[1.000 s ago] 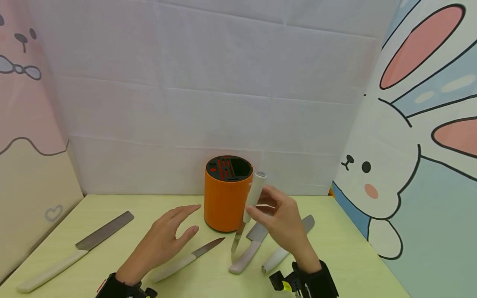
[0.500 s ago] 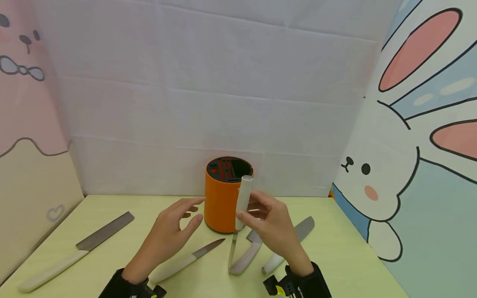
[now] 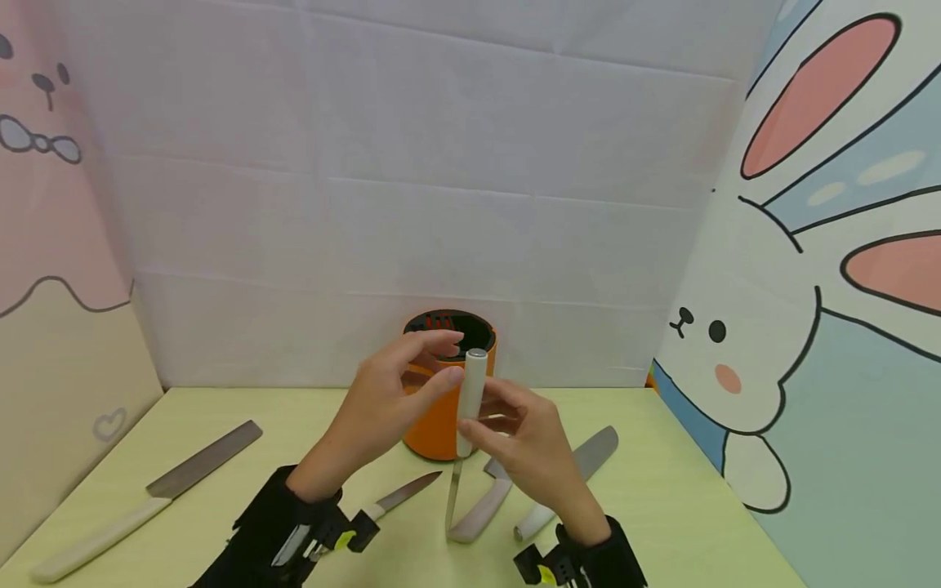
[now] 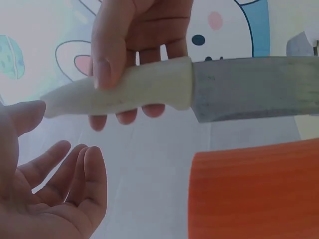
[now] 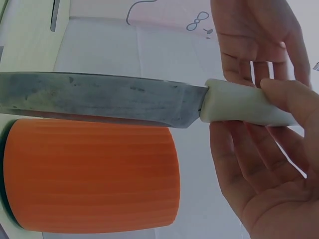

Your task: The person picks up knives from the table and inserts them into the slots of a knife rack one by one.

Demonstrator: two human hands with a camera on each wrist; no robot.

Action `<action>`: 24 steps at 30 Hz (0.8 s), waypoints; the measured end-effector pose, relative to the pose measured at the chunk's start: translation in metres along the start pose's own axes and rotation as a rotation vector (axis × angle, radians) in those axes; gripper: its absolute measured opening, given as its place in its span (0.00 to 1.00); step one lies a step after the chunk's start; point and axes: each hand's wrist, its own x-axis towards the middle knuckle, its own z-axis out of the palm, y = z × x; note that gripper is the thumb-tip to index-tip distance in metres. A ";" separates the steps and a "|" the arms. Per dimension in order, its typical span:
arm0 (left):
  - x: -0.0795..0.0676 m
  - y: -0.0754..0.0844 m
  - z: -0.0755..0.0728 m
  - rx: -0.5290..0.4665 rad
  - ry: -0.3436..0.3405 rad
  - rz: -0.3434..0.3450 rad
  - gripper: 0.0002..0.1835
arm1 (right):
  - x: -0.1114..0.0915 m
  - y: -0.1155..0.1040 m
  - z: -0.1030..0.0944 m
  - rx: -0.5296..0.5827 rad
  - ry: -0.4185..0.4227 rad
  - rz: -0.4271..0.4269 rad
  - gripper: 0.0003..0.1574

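My right hand [image 3: 525, 437] pinches the white handle of a kitchen knife [image 3: 472, 400] between thumb and fingers, handle up and blade pointing down. In the right wrist view the broad grey blade [image 5: 99, 99] shows its full face. My left hand [image 3: 400, 396] is raised beside the top of the handle, fingers loosely bent, thumb tip right at the handle's end in the left wrist view. Behind both hands stands an orange round knife block [image 3: 426, 433] with a dark slotted top, partly hidden by the left hand.
A long cleaver-like knife [image 3: 162, 494] lies at the left of the table [image 3: 662, 506]. A small pointed knife [image 3: 408, 492] lies under the left wrist. To the right are a small cleaver [image 3: 481, 510] and a broad-bladed knife [image 3: 595, 451]. A white wall sheet [image 3: 434, 163] rises behind.
The right hand has brought the knife left, in front of the block, and made it more upright. The left hand has risen and moved right, up to the handle.
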 end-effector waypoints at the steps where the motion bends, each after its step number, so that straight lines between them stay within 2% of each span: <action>1: 0.003 0.003 0.002 -0.011 -0.002 0.007 0.19 | 0.000 0.000 0.000 0.001 0.001 -0.001 0.24; 5: 0.010 0.005 0.010 -0.024 0.003 0.052 0.19 | 0.000 -0.001 0.001 -0.003 0.008 -0.005 0.25; 8: 0.012 0.007 0.014 -0.030 0.015 0.061 0.18 | -0.001 -0.001 0.002 0.000 0.012 -0.009 0.26; 24: 0.008 0.005 0.018 -0.030 0.027 -0.046 0.19 | 0.001 0.001 0.004 0.002 0.018 -0.059 0.21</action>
